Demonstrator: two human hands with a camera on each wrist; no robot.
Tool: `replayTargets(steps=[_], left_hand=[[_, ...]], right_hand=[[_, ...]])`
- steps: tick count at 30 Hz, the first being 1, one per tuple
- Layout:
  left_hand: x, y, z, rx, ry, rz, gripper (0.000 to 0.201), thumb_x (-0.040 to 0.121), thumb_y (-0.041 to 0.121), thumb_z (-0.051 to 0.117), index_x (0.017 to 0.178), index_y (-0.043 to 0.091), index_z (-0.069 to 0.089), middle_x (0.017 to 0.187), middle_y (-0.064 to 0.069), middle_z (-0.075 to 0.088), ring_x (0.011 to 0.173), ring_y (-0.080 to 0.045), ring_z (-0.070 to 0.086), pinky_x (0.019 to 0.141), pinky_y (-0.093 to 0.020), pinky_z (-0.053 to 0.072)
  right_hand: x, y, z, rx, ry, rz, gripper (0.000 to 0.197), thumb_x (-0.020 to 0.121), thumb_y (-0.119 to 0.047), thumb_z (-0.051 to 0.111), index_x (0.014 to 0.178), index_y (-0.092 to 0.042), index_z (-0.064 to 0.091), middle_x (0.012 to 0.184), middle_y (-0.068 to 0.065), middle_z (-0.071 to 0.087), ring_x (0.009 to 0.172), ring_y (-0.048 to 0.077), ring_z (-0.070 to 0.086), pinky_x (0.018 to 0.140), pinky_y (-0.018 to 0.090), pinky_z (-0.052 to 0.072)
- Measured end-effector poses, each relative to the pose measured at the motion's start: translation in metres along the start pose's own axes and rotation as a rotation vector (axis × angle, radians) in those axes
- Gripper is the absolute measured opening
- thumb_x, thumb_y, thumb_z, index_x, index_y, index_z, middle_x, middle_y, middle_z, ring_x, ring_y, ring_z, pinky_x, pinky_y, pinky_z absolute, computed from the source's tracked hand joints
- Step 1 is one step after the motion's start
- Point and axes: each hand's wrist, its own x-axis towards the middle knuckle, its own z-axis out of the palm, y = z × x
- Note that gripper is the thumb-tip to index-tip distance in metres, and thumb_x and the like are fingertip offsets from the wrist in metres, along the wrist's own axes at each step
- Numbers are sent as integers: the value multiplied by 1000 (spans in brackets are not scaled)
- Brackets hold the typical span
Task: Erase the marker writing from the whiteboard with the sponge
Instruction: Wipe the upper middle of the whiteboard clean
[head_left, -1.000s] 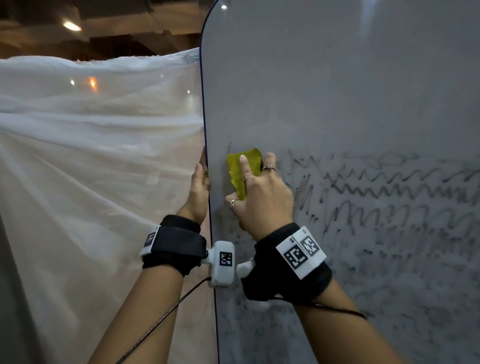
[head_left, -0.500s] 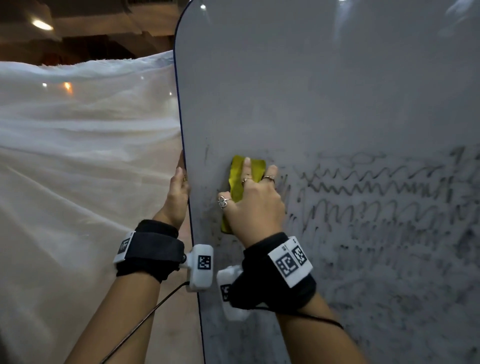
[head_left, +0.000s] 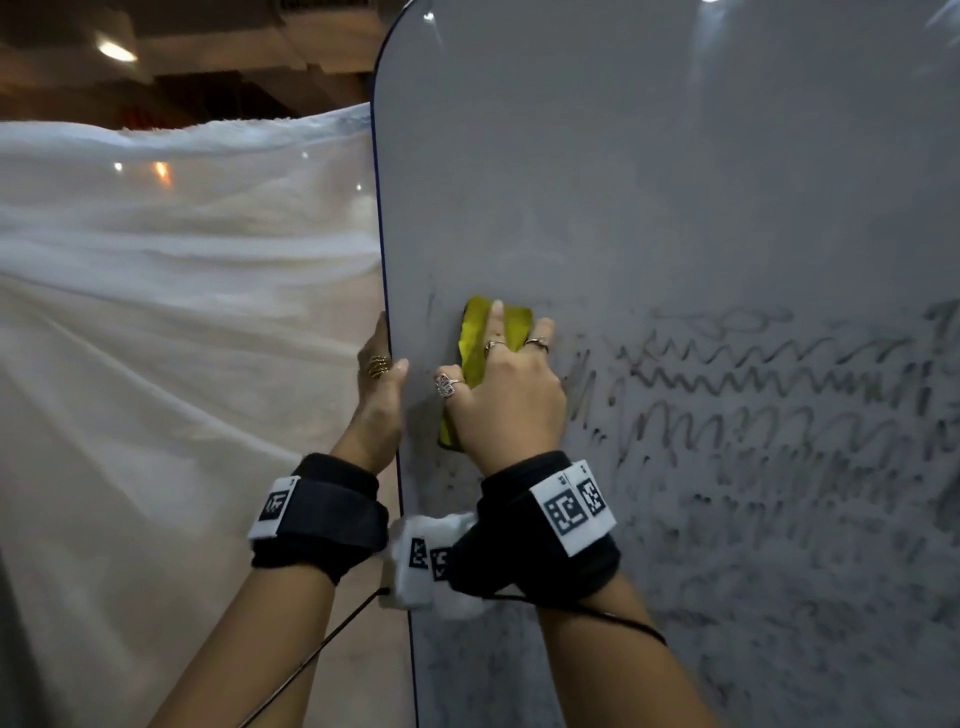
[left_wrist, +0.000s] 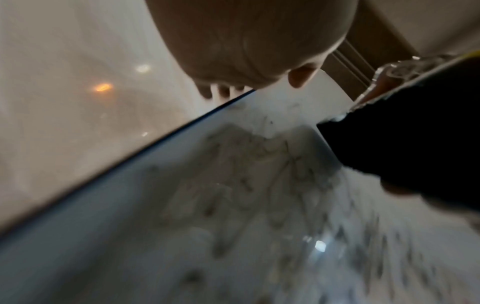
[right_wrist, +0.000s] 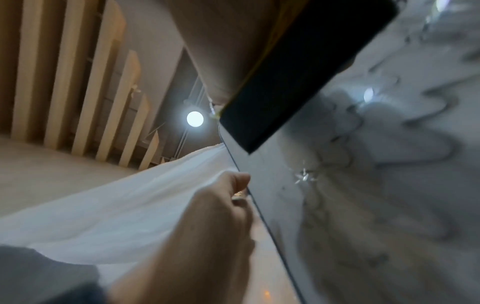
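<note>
The sponge is under your right hand, flat against the whiteboard, yellow side facing you and its dark face on the surface, as the right wrist view shows along its edge. Its long axis runs almost straight up and down the board, the top end leaning a touch to the right, the top poking out above your fingertips and the bottom showing below the heel of your palm. Your right hand presses it with fingers stretched out flat rather than wrapped around it. Your left hand sits just to the left of the sponge, clasping the board's dark left edge, thumb on the front and fingers curled behind, steadying it. You look to be mid-wipe near that edge: the patch above and around your right hand is mostly clean, with only faint grey smears. The marker writing starts just right of your right hand and runs on to the far right as rows of zigzags, with smudged remains below both wrists, so most of the job is left. Next, I'd judge, you need firm strokes rightward across those rows, keeping the sponge's long side broadside to the direction of travel, left hand bracing. Behind your left hand hangs a white sheet.
</note>
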Motion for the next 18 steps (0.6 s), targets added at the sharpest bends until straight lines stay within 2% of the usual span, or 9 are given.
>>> replayTargets(steps=[1,2,3,5,8,10,13,15,18], left_hand=[[-1,-7,-6,196,38,72,54,87,35,37,139,43,34,152,-1,28,139,-20,30,114,-46,28],[0,-12,-10,414,34,151,59,85,37,37,143,41,28,155,-2,15,144,-23,18,117,-46,20],[1,-11,-13,645,7,262,62,86,37,36,147,30,26,156,-6,10,145,-24,10,118,-44,14],[2,3,-15,938,-78,448,67,88,37,35,149,14,21,157,-10,7,145,-24,5,118,-41,6],[10,17,-10,1122,-173,521,69,86,37,34,150,16,20,159,-7,8,146,-22,3,117,-39,0],[22,24,1,1231,-214,563,68,84,31,33,150,15,24,158,-8,14,145,-24,9,116,-41,1],[40,31,12,1320,-280,595,74,75,28,28,148,19,30,157,-5,22,144,-28,20,114,-42,0],[47,30,12,1362,-293,604,76,71,27,26,147,20,32,156,-5,24,142,-29,25,113,-49,5],[47,26,10,1418,-294,613,79,68,26,28,147,20,32,156,-4,22,142,-27,25,112,-50,4]], right_hand=[[1,1,1,-12,11,19,78,88,-49,47,151,-24,8,152,18,6,116,36,49,94,37,40],[3,7,-1,-23,34,49,78,88,-49,47,151,-24,7,152,19,5,118,36,48,94,37,40],[5,17,-6,-34,61,90,79,89,-49,48,151,-25,6,153,20,4,120,35,47,95,37,40],[9,45,-18,-15,138,223,79,89,-50,48,151,-26,6,153,21,4,122,37,45,97,39,38],[13,76,-34,77,243,385,76,88,-48,50,150,-26,13,152,23,6,123,39,43,98,41,38],[13,74,-35,41,217,350,77,88,-48,50,150,-25,11,152,23,6,125,38,42,98,40,37],[9,43,-16,-99,88,91,78,88,-48,49,150,-26,7,153,19,7,122,36,46,96,37,39],[4,25,3,-128,22,-34,79,88,-46,51,150,-27,6,153,17,6,119,34,47,92,37,42],[1,33,12,-126,45,14,79,88,-45,50,150,-29,3,152,17,6,119,33,46,90,38,43]])
